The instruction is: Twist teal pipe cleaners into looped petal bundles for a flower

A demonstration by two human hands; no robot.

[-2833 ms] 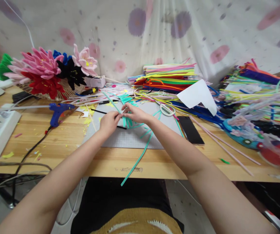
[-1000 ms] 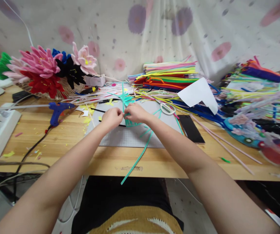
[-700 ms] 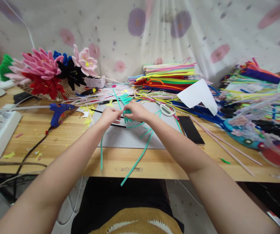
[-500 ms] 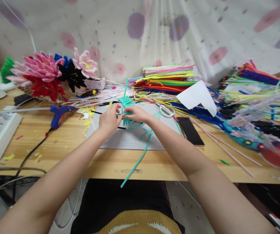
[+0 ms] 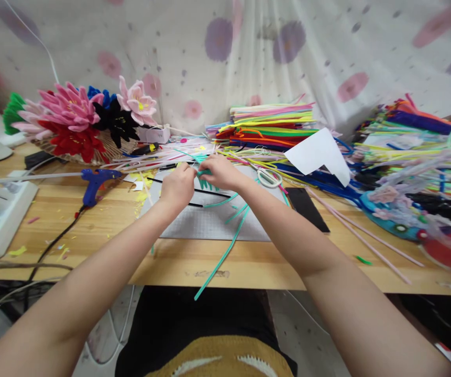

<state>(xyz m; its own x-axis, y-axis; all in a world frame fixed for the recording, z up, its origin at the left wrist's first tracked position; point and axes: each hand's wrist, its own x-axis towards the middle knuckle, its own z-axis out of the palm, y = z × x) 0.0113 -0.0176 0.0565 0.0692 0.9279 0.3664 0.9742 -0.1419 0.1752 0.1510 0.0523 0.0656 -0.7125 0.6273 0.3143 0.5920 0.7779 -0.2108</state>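
Close together over the grey cutting mat (image 5: 182,225), both my hands work on teal pipe cleaners. My left hand (image 5: 178,184) is closed in a pinch on a teal pipe cleaner, mostly hidden by the fingers; a short teal end shows below my left forearm. The fingers of my right hand (image 5: 221,172) are closed round a bunch of teal pipe cleaners (image 5: 208,183), whose looped ends hang under the palm. Black sticks (image 5: 213,193) lie on the mat below. One long teal pipe cleaner (image 5: 225,256) reaches over the table's front edge.
Scissors (image 5: 269,178) and a black phone (image 5: 307,209) lie right of my hands. A blue glue gun (image 5: 94,184) rests at left, its cord trailing. Behind are fuzzy flowers (image 5: 70,107), a stack of coloured pipe cleaners (image 5: 272,125) and folded white paper (image 5: 319,154). More bundles crowd the right.
The teal pipe cleaner that stood upright between my hands has swung down to the left, behind my left arm. My left hand has turned over into a tighter fist; my right hand rose slightly.
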